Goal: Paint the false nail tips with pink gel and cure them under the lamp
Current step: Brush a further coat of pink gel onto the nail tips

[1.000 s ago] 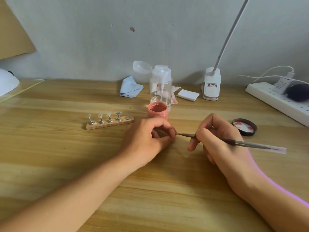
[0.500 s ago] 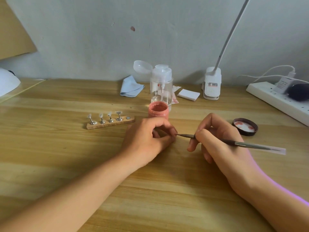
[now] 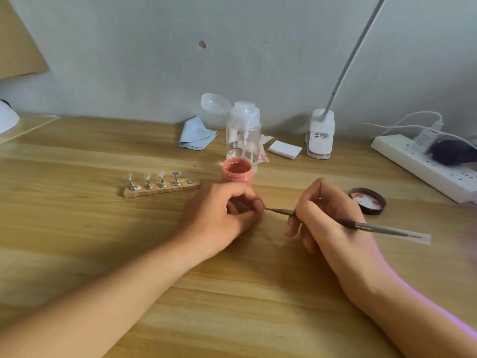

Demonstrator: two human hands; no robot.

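My left hand [image 3: 222, 218] rests on the wooden table with its fingers curled; they pinch something small that the fingers hide. My right hand [image 3: 327, 218] grips a thin nail brush [image 3: 374, 227], and the brush tip touches the spot at my left fingertips. An open jar of pink gel [image 3: 237, 171] stands just behind my left hand. To the left lies a wooden holder strip [image 3: 160, 189] with several clear nail tips on metal stands; its rightmost place is bare.
The jar's dark lid [image 3: 367, 201] lies to the right. Behind stand a clear pump bottle [image 3: 242, 133], a blue cloth [image 3: 196, 135], white pads [image 3: 284, 149] and a clip lamp base [image 3: 319, 138]. A power strip [image 3: 423, 166] is at far right, a white lamp [image 3: 7, 120] at far left.
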